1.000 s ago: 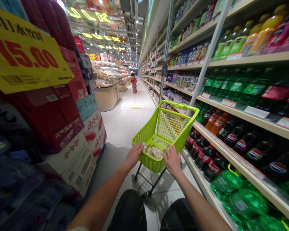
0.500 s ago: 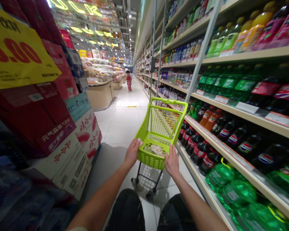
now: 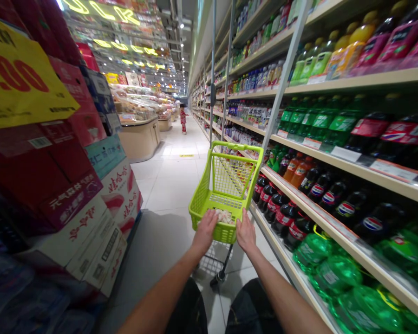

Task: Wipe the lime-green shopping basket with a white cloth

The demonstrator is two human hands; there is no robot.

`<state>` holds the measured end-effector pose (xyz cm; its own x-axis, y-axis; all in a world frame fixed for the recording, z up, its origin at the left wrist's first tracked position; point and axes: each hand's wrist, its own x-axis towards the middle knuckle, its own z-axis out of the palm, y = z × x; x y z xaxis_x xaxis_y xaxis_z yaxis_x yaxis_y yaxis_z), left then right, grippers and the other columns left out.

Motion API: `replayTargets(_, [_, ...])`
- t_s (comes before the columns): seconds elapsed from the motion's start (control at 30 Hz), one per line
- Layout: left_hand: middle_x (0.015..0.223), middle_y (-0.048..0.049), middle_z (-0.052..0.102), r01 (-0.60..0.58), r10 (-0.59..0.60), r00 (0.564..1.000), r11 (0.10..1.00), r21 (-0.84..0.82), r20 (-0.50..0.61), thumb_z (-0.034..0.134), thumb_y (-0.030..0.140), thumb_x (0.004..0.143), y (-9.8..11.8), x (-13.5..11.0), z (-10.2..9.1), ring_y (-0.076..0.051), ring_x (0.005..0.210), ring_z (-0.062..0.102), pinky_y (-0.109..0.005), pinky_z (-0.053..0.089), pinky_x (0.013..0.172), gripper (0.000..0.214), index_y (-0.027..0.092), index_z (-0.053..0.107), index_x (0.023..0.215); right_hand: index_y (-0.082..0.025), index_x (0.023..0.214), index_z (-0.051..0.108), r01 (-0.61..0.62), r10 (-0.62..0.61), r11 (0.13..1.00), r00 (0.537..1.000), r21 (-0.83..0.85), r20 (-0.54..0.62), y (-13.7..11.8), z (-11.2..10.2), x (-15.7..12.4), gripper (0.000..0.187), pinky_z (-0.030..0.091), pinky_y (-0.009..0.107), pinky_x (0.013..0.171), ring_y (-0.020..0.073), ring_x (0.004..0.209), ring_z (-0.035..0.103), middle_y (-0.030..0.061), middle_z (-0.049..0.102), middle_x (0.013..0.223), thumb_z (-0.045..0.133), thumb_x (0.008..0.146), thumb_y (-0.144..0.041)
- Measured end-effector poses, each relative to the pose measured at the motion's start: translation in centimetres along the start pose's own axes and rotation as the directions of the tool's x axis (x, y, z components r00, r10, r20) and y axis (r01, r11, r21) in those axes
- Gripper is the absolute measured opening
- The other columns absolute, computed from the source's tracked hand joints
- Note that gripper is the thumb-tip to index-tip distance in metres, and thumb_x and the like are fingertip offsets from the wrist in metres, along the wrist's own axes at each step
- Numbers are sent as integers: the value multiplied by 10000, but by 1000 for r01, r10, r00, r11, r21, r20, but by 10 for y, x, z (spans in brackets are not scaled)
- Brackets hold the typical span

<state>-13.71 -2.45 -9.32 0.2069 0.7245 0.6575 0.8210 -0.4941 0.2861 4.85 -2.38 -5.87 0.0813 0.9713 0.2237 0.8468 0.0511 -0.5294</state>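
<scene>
A small lime-green shopping cart [image 3: 234,190] stands in front of my knees, its open basket facing me. My left hand [image 3: 206,228] is closed over the middle of the basket's near rim, with its fingertips inside the edge. At the basket's right near corner, my right hand [image 3: 245,232] grips the side edge, fingers pointing up. A crumpled cream-coloured thing, perhaps cloth [image 3: 225,216], lies on the basket floor just beyond my left fingers. My left hand and forearm hide part of the cart's base.
Shelves of soft drink bottles [image 3: 334,185] line the right side, close to the cart. Stacked drink cartons [image 3: 90,232] stand at left beneath a yellow price sign [image 3: 24,79]. Farther along the tiled aisle [image 3: 174,181], a person in red [image 3: 183,119] stands near a rounded display counter [image 3: 139,139].
My left hand has slid right, from the basket's left near corner to the middle of its near rim. My right hand keeps its place at the right corner. The view has shifted slightly.
</scene>
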Motion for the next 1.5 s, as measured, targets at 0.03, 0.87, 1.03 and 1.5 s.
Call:
replayTargets(0.03, [1287, -95, 465, -56, 57, 998, 998, -24, 23, 328, 34, 806, 6, -3, 3, -193, 1268, 295, -436, 342, 1002, 444, 181, 461, 1203, -89, 1368, 179, 5, -5, 1000, 1000, -6, 0, 0, -1, 0, 544, 311, 335, 973, 178, 1254, 312, 93, 335, 1374, 208, 860, -281])
replayTargets(0.87, [1212, -58, 543, -11, 77, 982, 935, -355, 173, 353, 24, 772, 36, -59, 26, -165, 1221, 377, -427, 367, 989, 438, 216, 542, 1116, -126, 1373, 177, -8, 8, 997, 1000, -83, -1, 15, -18, 5, 541, 404, 360, 850, 226, 1038, 538, 116, 473, 1269, 226, 868, -310])
replayTargets(1.03, [1227, -69, 527, 521, -537, 825, 600, -608, 176, 385, 18, 665, 39, -58, 17, -183, 1150, 459, -406, 343, 1006, 494, 171, 546, 1106, -105, 1305, 333, 165, -186, 978, 968, -129, -167, 14, -16, -29, 493, 279, 454, 986, 240, 1267, 283, 152, 326, 1366, 277, 851, -291])
replayTargets(1.5, [1005, -44, 636, 689, -565, 456, -265, -674, 688, 476, 319, 743, 24, -41, -62, -125, 832, 602, -238, 413, 667, 298, 189, 549, 1000, -187, 1172, 515, 827, -829, 560, 559, -53, -39, -54, 39, -40, 368, 274, 425, 1038, 177, 1305, 193, 75, 424, 1320, 346, 855, -104])
